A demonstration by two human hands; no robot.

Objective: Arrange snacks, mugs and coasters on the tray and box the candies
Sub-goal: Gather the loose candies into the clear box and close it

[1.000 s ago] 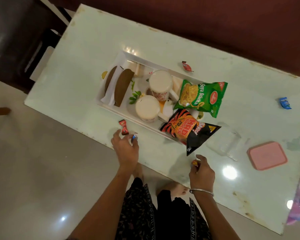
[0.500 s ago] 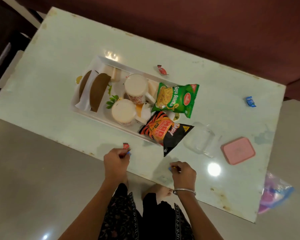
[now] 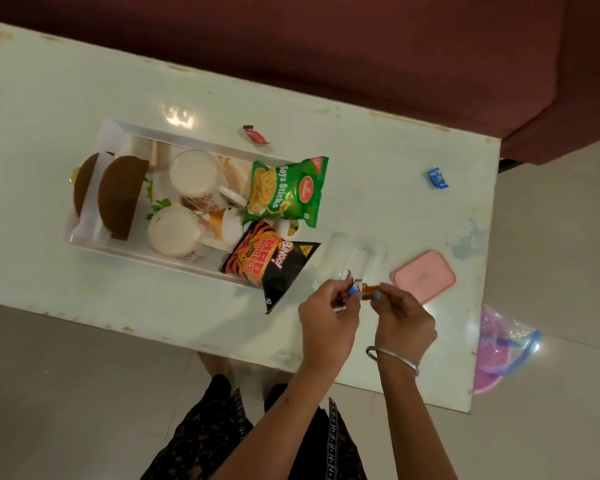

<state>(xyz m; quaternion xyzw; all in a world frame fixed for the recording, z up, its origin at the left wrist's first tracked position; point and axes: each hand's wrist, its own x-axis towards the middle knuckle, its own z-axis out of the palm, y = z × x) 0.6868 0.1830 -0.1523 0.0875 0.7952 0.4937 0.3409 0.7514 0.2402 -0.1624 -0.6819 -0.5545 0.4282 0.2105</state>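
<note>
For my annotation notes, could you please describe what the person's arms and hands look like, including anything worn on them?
Both forearms are bare, with no sleeves in view. The right hand has a thin silver-coloured bangle round its wrist. The left hand shows no ring, band or watch. No gloves on either hand. A nail on the right hand looks light blue, though it is too small to be sure.

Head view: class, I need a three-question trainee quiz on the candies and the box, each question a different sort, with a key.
1. True or false: the pink lid is on the clear box.
2. How many candies lie loose on the table?
3. Both hands hold candies: A over the tray, B beside the clear box, C on the floor.

Key: 1 false; 2 two, the red candy and blue candy; 3 B.
</note>
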